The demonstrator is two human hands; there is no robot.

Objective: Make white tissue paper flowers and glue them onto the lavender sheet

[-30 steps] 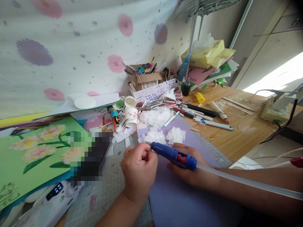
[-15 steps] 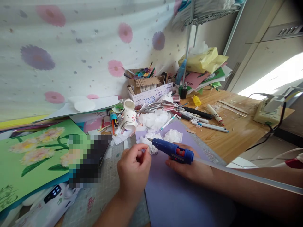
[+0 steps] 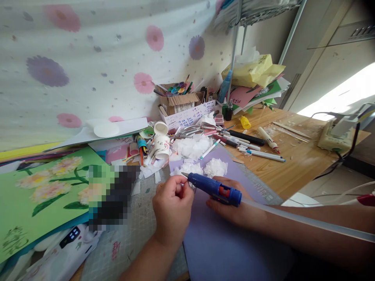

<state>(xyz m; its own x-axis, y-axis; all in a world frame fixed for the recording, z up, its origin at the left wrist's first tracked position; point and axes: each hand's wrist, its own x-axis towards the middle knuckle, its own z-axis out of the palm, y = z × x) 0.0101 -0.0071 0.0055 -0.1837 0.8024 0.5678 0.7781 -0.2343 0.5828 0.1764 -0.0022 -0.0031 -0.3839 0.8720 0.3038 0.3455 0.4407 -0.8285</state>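
Head view | right hand (image 3: 233,210) grasped blue glue gun (image 3: 205,183), nozzle (image 3: 184,174) near left grip | left hand (image 3: 172,207) pinched closed, contents unclear | white paper clusters (image 3: 216,168) lay beyond grips, purple sheet (image 3: 225,246) below.

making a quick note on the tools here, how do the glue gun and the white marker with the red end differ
Colour: the glue gun is mostly blue; the marker is white with a red end.
Support: the glue gun is in the right hand; the marker lies on the wooden table.
Direction: the glue gun's nozzle points picture-left; the marker's red end points lower right.
Both are long, narrowing at the tip.
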